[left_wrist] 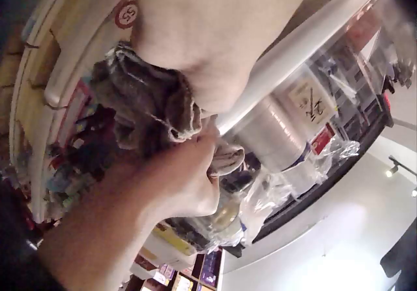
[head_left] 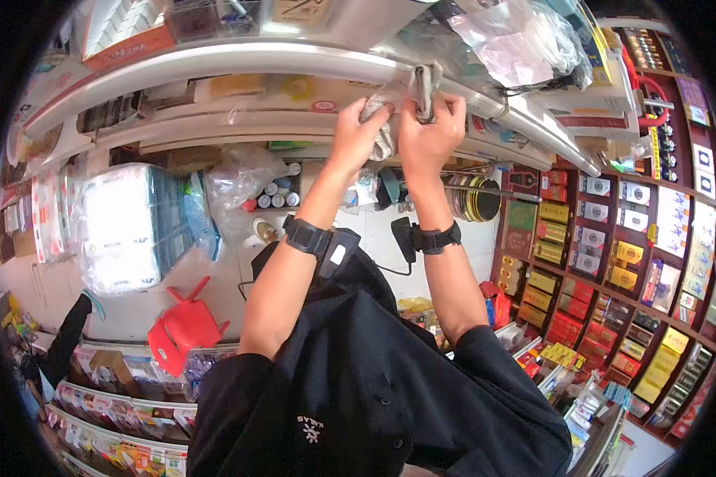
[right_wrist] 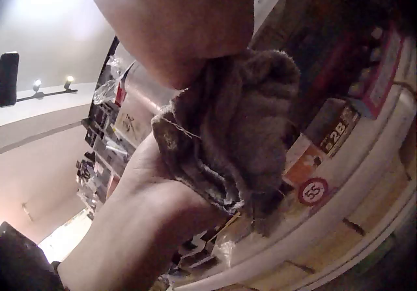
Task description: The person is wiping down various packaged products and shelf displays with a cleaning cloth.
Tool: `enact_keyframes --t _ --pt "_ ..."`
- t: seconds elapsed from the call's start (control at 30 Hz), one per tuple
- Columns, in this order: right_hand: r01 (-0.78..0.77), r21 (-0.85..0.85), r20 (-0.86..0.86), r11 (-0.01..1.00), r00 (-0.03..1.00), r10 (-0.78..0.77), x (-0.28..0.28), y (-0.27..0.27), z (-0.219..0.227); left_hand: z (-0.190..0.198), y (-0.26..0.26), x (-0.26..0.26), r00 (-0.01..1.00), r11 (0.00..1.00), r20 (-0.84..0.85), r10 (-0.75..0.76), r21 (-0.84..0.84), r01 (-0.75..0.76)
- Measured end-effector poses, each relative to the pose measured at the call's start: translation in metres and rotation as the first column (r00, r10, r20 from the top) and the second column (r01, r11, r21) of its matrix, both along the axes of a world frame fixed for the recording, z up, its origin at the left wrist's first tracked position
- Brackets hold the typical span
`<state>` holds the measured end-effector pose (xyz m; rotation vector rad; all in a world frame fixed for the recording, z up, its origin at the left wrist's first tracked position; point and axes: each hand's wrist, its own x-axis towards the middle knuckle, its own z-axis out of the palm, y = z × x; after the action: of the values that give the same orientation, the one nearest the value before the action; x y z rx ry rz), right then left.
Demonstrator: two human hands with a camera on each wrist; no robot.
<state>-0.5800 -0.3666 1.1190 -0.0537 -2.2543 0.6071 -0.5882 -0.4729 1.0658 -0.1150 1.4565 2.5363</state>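
Observation:
A grey, crumpled cloth (head_left: 385, 143) with frayed edges is bunched between both hands, in front of a pale shelf edge (head_left: 294, 60). My left hand (head_left: 356, 133) grips its left part, with fingers curled into the folds. The right hand (head_left: 433, 137) pinches the right part, where a folded end stands up above the fingers. Close up in the right wrist view, the cloth (right_wrist: 228, 128) hangs in thick folds between the two hands. In the left wrist view, the dark cloth (left_wrist: 150, 102) bulges out beside the left hand (left_wrist: 202, 63), and a small end shows past the right hand (left_wrist: 182, 177).
Clear plastic bags (head_left: 525, 44) lie on the upper shelf at right. Below left stand a large plastic-wrapped pack (head_left: 123, 230) and a red chair (head_left: 187, 330). Shelves of boxed goods (head_left: 612, 254) line the right side. Several cans (head_left: 278, 195) sit low behind the left forearm.

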Motion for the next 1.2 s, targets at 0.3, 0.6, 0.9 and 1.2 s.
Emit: enact_keyframes --t 0.3,0.6,0.9,1.2 --pt "-0.336 -0.112 0.031 0.935 0.939 0.341 -0.024 -0.108 0.007 0.004 -0.100 0.007 0.949 0.954 0.094 0.300 -0.009 -0.300" --pt "-0.492 0.019 0.066 0.870 0.869 0.490 -0.059 -0.226 0.009 0.000 -0.210 -0.016 0.905 0.906 0.140 0.402 0.087 -0.415" --pt "-0.545 0.157 0.158 0.823 0.837 0.524 -0.076 -0.327 0.011 -0.007 -0.301 -0.033 0.866 0.850 0.208 0.455 0.189 -0.492" --pt "-0.624 0.179 0.189 0.761 0.780 0.596 -0.096 -0.417 0.012 -0.001 -0.382 -0.046 0.784 0.769 0.208 0.585 0.164 -0.618"
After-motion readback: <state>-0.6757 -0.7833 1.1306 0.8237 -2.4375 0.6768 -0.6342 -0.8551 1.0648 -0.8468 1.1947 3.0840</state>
